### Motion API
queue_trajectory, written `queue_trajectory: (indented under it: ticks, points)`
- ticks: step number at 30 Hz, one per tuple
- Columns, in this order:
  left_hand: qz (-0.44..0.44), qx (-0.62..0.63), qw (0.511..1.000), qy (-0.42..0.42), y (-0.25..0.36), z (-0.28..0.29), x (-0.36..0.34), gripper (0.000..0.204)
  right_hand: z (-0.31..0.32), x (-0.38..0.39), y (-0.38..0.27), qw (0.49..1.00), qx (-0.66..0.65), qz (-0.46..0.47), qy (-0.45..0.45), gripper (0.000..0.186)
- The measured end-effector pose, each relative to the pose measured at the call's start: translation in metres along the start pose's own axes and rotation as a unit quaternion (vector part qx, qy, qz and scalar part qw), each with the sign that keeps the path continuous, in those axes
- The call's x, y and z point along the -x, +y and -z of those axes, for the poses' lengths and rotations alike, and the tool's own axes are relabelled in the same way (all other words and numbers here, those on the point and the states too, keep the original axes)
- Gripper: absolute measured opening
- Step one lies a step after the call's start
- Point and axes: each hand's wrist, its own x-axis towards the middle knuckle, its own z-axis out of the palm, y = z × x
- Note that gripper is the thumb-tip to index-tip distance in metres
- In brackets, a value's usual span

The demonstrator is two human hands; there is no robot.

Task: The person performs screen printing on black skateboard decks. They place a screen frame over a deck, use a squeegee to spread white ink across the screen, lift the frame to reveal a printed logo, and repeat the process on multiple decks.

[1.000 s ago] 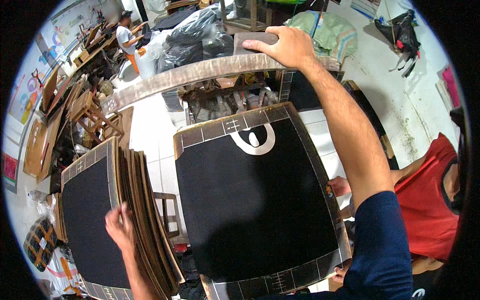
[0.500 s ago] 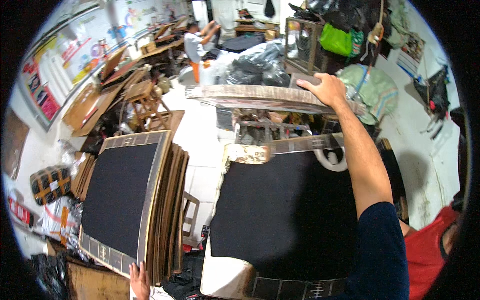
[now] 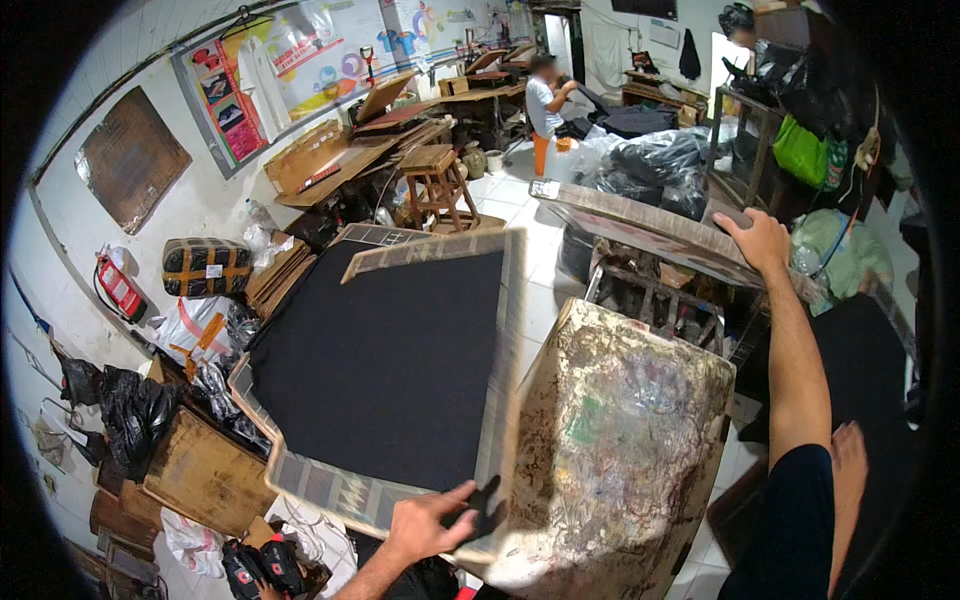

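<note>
My left hand (image 3: 432,525) is at the near right corner of a board covered with black cloth (image 3: 390,370), index finger and thumb stretched over its pale edge strip; the underside of the grip is hidden. The board's right edge is blurred and overlaps the side of a low table with a worn, paint-stained top (image 3: 630,430). Beyond that table, a thick, weathered wooden frame (image 3: 650,225) is raised and tilted. My right hand (image 3: 757,240) grips its right part, by a small block. At the right, another person's hand (image 3: 850,450) is beside more black cloth (image 3: 840,370).
A wooden stool (image 3: 430,180) and a leaning board lie beyond. Taped bundle (image 3: 207,267), fire extinguisher (image 3: 120,287) and black plastic bags (image 3: 140,415) crowd the left. A person in a white shirt (image 3: 541,105) stands at the back near plastic-wrapped heaps (image 3: 665,165). A green sack (image 3: 840,245) is at right.
My view has turned left. The black-covered piece has left the paint-stained table; black cloth now shows farther right. The left board has shifted toward the table with my left hand at its corner.
</note>
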Motion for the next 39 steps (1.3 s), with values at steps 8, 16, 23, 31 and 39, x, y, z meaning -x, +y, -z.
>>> queue_trajectory:
  ticks: [8, 16, 23, 31, 39]
  points:
    - [0.522, -0.078, 0.826, 0.196, -0.183, -0.041, 0.126, 0.074, -0.002, -0.005, 0.001, 1.0, 0.024, -0.014, -0.012, 0.096]
    - [0.432, -0.011, 0.837, 0.337, -0.158, -0.119, 0.16, 0.068, -0.005, -0.005, 0.005, 0.999, 0.016, 0.005, -0.043, 0.107]
    - [0.369, 0.027, 0.913, 0.171, -0.137, -0.128, 0.112, 0.06, -0.012, -0.002, 0.01, 1.0, 0.005, 0.027, -0.009, 0.104]
    - [0.318, 0.096, 0.942, 0.045, -0.109, -0.158, 0.048, 0.057, -0.023, -0.005, 0.013, 1.0, 0.02, 0.019, -0.003, 0.101]
    - [0.3, 0.053, 0.952, 0.036, -0.102, -0.155, 0.028, 0.064, -0.017, -0.015, 0.011, 1.0, 0.021, 0.011, -0.012, 0.106]
